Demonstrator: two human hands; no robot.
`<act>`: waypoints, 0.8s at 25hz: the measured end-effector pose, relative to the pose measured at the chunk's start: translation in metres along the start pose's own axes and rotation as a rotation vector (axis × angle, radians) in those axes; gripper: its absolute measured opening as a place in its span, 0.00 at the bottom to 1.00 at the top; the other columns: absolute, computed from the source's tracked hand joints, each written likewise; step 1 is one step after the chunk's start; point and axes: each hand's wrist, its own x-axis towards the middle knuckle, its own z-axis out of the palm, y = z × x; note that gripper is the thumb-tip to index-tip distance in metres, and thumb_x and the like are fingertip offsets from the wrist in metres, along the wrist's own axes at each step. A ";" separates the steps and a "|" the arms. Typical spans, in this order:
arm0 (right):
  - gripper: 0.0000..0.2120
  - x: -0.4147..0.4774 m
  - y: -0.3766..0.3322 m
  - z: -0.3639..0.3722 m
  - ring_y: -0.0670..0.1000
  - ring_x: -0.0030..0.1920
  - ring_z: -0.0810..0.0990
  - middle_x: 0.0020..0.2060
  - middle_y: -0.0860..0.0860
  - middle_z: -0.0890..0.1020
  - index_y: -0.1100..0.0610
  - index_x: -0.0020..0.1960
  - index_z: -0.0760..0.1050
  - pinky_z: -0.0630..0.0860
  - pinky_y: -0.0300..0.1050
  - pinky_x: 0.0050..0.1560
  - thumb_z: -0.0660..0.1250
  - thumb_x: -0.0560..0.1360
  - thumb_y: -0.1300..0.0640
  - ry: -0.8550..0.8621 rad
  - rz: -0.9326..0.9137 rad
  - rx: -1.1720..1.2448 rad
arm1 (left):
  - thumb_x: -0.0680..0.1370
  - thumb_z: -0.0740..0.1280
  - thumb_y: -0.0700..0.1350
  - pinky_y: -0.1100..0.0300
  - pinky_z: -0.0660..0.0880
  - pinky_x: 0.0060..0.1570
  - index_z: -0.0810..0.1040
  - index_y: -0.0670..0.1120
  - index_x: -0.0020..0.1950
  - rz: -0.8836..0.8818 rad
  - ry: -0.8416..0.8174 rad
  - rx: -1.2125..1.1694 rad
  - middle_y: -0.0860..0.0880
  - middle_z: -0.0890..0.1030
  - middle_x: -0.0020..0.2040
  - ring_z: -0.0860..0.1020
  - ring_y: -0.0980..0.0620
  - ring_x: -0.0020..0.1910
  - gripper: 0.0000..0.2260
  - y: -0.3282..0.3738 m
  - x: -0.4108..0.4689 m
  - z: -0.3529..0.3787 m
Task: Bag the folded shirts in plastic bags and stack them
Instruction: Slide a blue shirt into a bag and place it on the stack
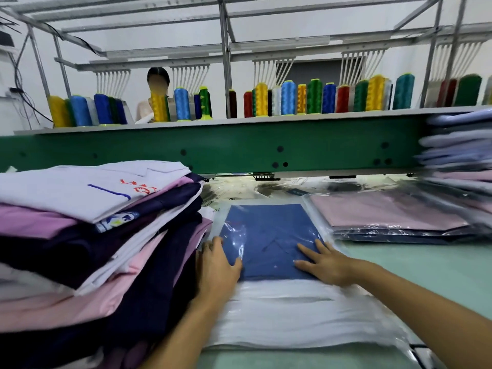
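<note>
Pale green worktop [426, 259] in an embroidery shop: your blue shirt [269, 235] lies at centre, its far part already inside a clear plastic bag [234, 230], resting on a pile of empty bags [292, 315]. Your right hand [324, 262] presses it flat, fingers straight and spread, likely to slide it in without spoiling the fold. Your left hand [218, 262] covers the shirt's left edge, fingers lightly bent; whether they pinch the film cannot be told. Unbagged folded shirts [80, 222] wait just beside your left arm. Bagged shirts [386, 219] are stacked on the right, handy for the finished pack. Thread cones [266, 102] line the shelf behind.
</note>
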 end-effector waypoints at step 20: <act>0.05 -0.051 -0.090 -0.023 0.44 0.45 0.79 0.45 0.41 0.80 0.43 0.51 0.75 0.78 0.49 0.45 0.63 0.79 0.45 0.589 -0.527 0.415 | 0.76 0.69 0.47 0.65 0.64 0.21 0.81 0.50 0.33 -0.504 -0.944 -0.916 0.50 0.70 0.31 0.63 0.57 0.24 0.11 0.014 -0.009 -0.067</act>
